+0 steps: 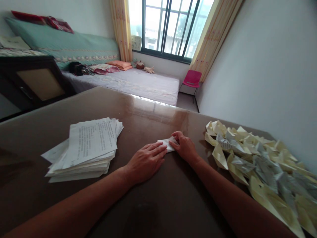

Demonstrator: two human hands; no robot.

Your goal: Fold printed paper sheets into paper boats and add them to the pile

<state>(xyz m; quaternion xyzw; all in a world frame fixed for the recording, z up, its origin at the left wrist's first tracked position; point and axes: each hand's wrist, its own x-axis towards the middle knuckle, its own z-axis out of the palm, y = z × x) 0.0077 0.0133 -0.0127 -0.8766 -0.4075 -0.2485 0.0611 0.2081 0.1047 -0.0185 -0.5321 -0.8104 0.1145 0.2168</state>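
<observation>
A small piece of folded white paper [167, 144] lies on the brown table between my two hands. My left hand [148, 161] rests flat, palm down, its stretched fingertips over the paper's left end. At the right end, my right hand [184, 145] has curled fingers and thumb pinching the paper's edge. Part of the paper is covered by the fingers of both hands.
On the left stands a thick stack of printed sheets [92, 142]. Many folded paper boats [262, 158], yellowish and printed white, crowd the table's right side. Beyond the table [138, 109] are a bed [158, 82], a pink chair [192, 78] and a dark cabinet [32, 62].
</observation>
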